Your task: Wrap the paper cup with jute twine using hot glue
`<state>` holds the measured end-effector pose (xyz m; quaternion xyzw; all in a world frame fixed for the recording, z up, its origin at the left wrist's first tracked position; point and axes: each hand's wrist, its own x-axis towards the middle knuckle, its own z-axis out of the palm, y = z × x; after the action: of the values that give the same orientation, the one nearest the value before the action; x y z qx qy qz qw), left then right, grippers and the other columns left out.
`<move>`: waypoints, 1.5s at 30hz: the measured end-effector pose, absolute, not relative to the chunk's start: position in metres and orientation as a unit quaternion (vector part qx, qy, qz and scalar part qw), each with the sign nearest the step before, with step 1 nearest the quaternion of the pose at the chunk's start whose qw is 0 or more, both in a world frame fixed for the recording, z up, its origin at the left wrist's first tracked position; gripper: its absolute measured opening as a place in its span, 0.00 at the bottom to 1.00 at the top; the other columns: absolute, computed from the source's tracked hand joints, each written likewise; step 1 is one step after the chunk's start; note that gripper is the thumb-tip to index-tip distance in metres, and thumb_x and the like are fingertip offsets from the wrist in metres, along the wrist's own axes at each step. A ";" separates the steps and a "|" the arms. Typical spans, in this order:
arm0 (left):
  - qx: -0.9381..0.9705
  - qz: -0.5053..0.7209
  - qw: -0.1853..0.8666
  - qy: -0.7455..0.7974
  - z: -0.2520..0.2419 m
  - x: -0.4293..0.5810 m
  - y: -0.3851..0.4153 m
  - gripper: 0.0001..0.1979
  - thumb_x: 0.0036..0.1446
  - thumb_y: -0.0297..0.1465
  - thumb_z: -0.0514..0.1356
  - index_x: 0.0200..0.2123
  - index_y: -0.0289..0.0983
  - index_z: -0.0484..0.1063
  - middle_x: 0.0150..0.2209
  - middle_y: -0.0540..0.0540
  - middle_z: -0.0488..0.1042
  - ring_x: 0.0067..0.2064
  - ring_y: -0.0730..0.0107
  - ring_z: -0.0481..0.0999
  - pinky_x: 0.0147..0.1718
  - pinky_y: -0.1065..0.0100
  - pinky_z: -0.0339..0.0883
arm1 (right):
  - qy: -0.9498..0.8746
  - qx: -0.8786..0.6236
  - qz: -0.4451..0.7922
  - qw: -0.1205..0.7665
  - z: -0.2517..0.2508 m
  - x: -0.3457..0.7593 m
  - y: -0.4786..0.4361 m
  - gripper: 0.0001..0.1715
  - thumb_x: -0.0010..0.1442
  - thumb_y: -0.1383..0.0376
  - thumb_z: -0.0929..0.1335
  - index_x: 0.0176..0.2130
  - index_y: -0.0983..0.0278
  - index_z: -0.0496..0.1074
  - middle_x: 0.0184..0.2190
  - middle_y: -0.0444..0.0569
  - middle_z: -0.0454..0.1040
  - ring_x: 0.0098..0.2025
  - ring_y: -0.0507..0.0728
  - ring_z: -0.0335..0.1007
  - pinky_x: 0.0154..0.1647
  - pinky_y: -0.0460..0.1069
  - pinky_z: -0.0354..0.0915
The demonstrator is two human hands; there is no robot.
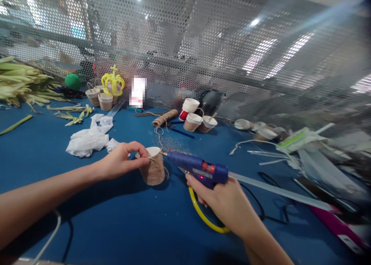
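My left hand [126, 160] pinches the rim of a small paper cup [153, 173] wrapped in brown twine, just above the blue table. The cup is white inside and slightly tilted. My right hand [222, 201] is wrapped round the handle of a blue hot glue gun [199, 168], whose red light glows. Its metal nozzle points left and reaches the cup's upper right edge; whether it touches I cannot tell. A long clear glue stick [278, 189] sticks out of the gun's back. Loose twine [159, 135] runs from behind the cup to a twine roll [165, 118].
Crumpled white tissue [88, 141] lies left of the cup. Farther back are twine-wrapped cups [193, 123], a yellow crown [113, 81] and a bright phone-like screen [137, 92]. Dried husks [23, 81] lie at left, plastic bags [315, 164] at right. A perforated metal screen [174, 45] closes the back.
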<state>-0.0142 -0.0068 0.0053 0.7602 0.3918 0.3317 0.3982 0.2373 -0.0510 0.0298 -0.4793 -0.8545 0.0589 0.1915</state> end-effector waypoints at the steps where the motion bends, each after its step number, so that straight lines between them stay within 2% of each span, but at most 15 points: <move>1: 0.761 0.332 0.398 0.389 0.005 -0.014 -0.007 0.08 0.52 0.32 0.55 0.26 0.33 0.66 0.33 0.45 0.71 0.39 0.66 0.70 0.40 0.67 0.62 | -0.848 -0.486 0.073 0.197 0.030 0.238 -0.051 0.17 0.52 0.63 0.60 0.31 0.63 0.77 0.15 0.47 0.72 0.18 0.55 0.67 0.23 0.48 0.64; 5: 0.762 0.336 0.402 0.380 0.006 -0.015 -0.007 0.08 0.52 0.33 0.55 0.26 0.33 0.66 0.32 0.45 0.71 0.40 0.66 0.69 0.41 0.66 0.61 | -0.820 -0.517 0.126 0.212 0.031 0.235 -0.053 0.14 0.51 0.60 0.63 0.27 0.62 0.75 0.15 0.47 0.72 0.20 0.55 0.69 0.23 0.48 0.65; 9: 0.764 0.336 0.401 0.378 0.005 -0.015 -0.007 0.08 0.52 0.32 0.55 0.26 0.33 0.66 0.33 0.45 0.71 0.40 0.66 0.69 0.40 0.67 0.61 | -0.780 -0.557 0.165 0.233 0.032 0.229 -0.053 0.19 0.55 0.60 0.61 0.17 0.62 0.69 0.13 0.45 0.70 0.18 0.54 0.69 0.22 0.46 0.65; 15: 0.770 0.333 0.391 0.378 0.004 -0.017 -0.004 0.08 0.53 0.33 0.55 0.27 0.33 0.67 0.35 0.44 0.71 0.39 0.68 0.70 0.40 0.67 0.62 | -0.728 -0.594 0.236 0.248 0.039 0.222 -0.050 0.23 0.54 0.59 0.63 0.11 0.61 0.58 0.10 0.44 0.67 0.17 0.52 0.68 0.23 0.46 0.67; 22: 0.770 0.331 0.393 0.377 0.005 -0.017 -0.004 0.08 0.53 0.33 0.55 0.27 0.33 0.67 0.35 0.45 0.72 0.38 0.69 0.70 0.38 0.68 0.63 | -0.689 -0.606 0.282 0.280 0.042 0.218 -0.051 0.21 0.51 0.59 0.64 0.12 0.61 0.58 0.09 0.42 0.64 0.15 0.52 0.65 0.19 0.46 0.65; 26: 0.769 0.333 0.397 0.375 0.005 -0.018 -0.003 0.08 0.53 0.32 0.55 0.27 0.33 0.67 0.36 0.45 0.72 0.38 0.69 0.70 0.39 0.68 0.63 | -0.696 -0.598 0.285 0.277 0.041 0.218 -0.052 0.21 0.51 0.59 0.64 0.13 0.60 0.58 0.08 0.42 0.63 0.16 0.53 0.67 0.19 0.46 0.65; 45: 0.787 0.315 0.398 0.350 0.006 -0.024 0.004 0.07 0.53 0.32 0.55 0.29 0.33 0.68 0.37 0.44 0.72 0.39 0.69 0.70 0.40 0.69 0.64 | -0.694 -0.602 0.278 0.279 0.039 0.218 -0.053 0.18 0.52 0.59 0.64 0.16 0.63 0.61 0.10 0.42 0.65 0.14 0.50 0.63 0.17 0.45 0.63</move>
<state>-0.0244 0.0042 0.0060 0.7872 0.3503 0.3155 0.3976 0.2183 -0.0526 0.0389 -0.6021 -0.6943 0.2781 0.2795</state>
